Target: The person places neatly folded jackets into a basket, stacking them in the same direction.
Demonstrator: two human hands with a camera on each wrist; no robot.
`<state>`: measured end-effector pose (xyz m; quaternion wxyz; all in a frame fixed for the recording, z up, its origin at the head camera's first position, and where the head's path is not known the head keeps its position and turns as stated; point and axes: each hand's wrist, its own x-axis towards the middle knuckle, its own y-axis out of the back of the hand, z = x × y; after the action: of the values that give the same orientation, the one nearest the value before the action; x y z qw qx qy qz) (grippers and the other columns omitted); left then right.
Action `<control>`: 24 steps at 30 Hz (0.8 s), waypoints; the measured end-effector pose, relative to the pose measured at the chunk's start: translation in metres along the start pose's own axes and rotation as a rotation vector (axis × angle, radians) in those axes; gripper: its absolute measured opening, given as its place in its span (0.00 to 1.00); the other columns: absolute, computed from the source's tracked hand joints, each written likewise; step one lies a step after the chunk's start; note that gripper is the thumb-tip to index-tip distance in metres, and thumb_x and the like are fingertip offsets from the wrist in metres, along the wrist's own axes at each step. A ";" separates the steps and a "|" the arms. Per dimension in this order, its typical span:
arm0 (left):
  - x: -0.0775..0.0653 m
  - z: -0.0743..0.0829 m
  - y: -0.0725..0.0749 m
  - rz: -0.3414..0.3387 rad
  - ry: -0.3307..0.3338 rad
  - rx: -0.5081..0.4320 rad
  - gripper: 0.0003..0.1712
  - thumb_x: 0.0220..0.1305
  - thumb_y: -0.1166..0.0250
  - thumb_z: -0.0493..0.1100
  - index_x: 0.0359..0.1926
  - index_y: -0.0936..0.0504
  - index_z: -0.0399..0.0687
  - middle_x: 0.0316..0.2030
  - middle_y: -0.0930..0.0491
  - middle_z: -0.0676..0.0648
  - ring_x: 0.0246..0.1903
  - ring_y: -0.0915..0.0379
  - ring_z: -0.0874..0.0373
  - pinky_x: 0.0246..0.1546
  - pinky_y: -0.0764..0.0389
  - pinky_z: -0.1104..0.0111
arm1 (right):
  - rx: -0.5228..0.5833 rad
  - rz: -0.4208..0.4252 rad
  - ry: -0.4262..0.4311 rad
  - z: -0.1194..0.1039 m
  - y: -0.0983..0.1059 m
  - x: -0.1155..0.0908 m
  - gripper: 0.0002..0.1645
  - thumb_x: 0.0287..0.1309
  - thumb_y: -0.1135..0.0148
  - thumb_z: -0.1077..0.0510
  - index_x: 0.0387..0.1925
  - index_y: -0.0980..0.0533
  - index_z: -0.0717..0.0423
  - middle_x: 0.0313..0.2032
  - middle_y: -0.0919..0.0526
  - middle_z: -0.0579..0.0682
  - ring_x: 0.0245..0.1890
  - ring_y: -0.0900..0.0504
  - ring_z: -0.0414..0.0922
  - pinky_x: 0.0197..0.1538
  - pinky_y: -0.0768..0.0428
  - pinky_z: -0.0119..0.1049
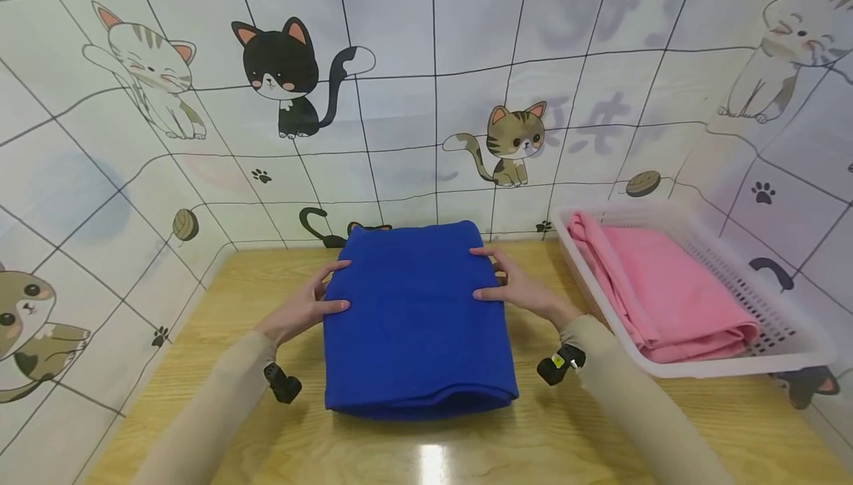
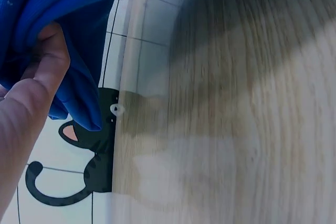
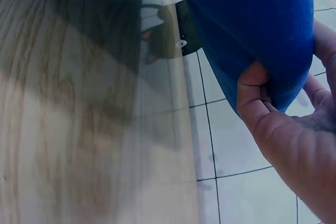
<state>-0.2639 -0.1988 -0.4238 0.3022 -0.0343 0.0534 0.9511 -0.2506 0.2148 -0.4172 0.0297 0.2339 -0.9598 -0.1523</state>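
A folded blue cloth [image 1: 416, 307], possibly a garment, is held between both hands over the wooden table, its layered lower edge facing me. My left hand [image 1: 313, 306] grips the left side, thumb and a finger showing on the top face. On the opposite side my right hand [image 1: 523, 289] holds the edge in the same way. In the left wrist view the fingers [image 2: 55, 56] tuck into the folds of the cloth [image 2: 79, 9]. The right wrist view shows the thumb and fingers [image 3: 252, 90] curled round the cloth's side [image 3: 262, 24], with bare table beneath.
To the right a white plastic basket [image 1: 726, 370] stands on the table, with a folded pink cloth [image 1: 686, 285] inside. Walls with a cat-patterned covering [image 1: 400, 122] enclose the back and sides of the wooden table [image 1: 280, 440].
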 end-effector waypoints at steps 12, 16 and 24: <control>0.013 0.011 -0.011 0.003 -0.013 0.011 0.46 0.63 0.33 0.39 0.74 0.49 0.58 0.70 0.48 0.36 0.66 0.44 0.38 0.58 0.30 0.51 | -0.041 -0.015 0.001 -0.017 0.022 -0.009 0.45 0.59 0.33 0.56 0.72 0.46 0.43 0.63 0.39 0.63 0.58 0.32 0.63 0.56 0.30 0.55; 0.017 0.017 -0.013 -0.003 -0.017 0.003 0.45 0.63 0.34 0.38 0.74 0.49 0.58 0.70 0.50 0.36 0.66 0.46 0.38 0.58 0.31 0.50 | -0.054 -0.015 -0.004 -0.020 0.028 -0.010 0.45 0.60 0.33 0.55 0.72 0.46 0.43 0.65 0.42 0.63 0.61 0.35 0.65 0.57 0.31 0.57; 0.027 0.024 -0.019 -0.027 -0.044 -0.020 0.44 0.64 0.35 0.34 0.74 0.48 0.54 0.70 0.48 0.35 0.66 0.45 0.39 0.57 0.29 0.51 | -0.083 -0.004 0.028 -0.025 0.040 -0.015 0.45 0.60 0.33 0.57 0.72 0.46 0.45 0.67 0.43 0.64 0.62 0.35 0.66 0.57 0.30 0.58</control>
<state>-0.2754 -0.1653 -0.4038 0.3157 -0.0172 0.0369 0.9480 -0.2516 0.2480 -0.3807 0.0527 0.2364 -0.9517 -0.1889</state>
